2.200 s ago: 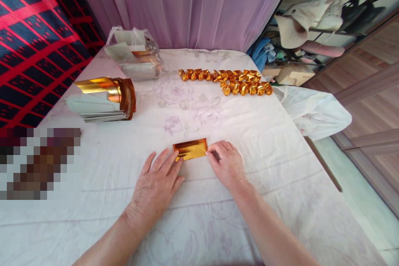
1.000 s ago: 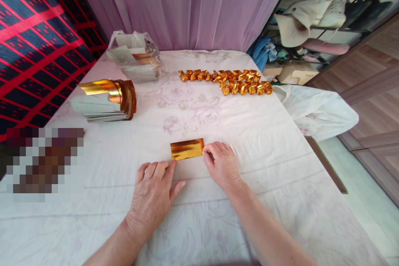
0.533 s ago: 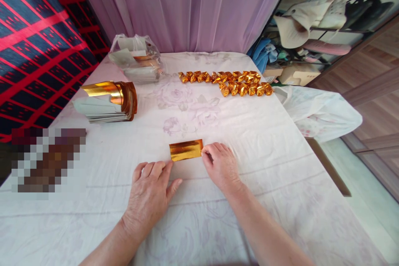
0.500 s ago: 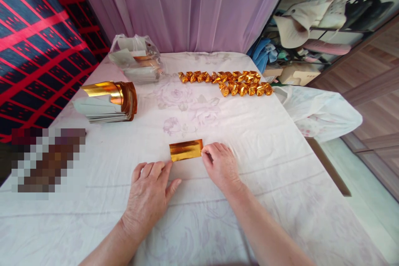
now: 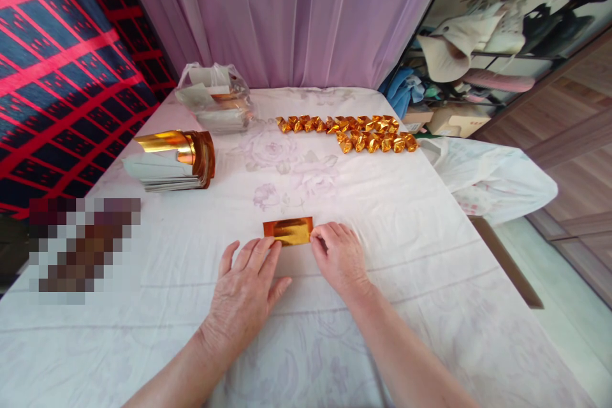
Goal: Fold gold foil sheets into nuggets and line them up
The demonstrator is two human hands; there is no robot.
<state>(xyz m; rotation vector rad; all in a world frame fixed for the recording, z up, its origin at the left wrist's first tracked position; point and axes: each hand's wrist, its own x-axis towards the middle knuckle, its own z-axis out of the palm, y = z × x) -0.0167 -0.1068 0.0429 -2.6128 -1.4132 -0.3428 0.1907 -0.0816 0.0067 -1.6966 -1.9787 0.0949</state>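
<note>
**Two hands on one gold foil strip**

Both hands rest on a table covered by a white flowered cloth [image 5: 430, 255]. Between their fingertips lies a folded gold foil strip [image 5: 287, 231], flat on the cloth. The left hand [image 5: 246, 293] lies palm down with fingers spread and loose, its fingertips touching the strip's near left edge; it grips nothing. The right hand [image 5: 338, 256] is curled, thumb and forefinger meeting at the strip's right end. Whether they pinch the foil or only press on it is hidden by the knuckles.

Well beyond the hands, toward the far right, sit two rows of small crumpled gold foil pieces [image 5: 351, 131]; their exact shape is too small to make out. Far ahead of the left hand is a stack of silvery sheets [image 5: 160, 173] with gold sheets curled up at its right end. Behind that stands a clear plastic bag [image 5: 214, 97] holding more sheets, blurred by the plastic. Left of the left hand, a pixelated patch [image 5: 83, 248] hides whatever lies there. A white plastic bag [image 5: 497, 175] hangs off the table's right edge, its contents unseen.
</note>
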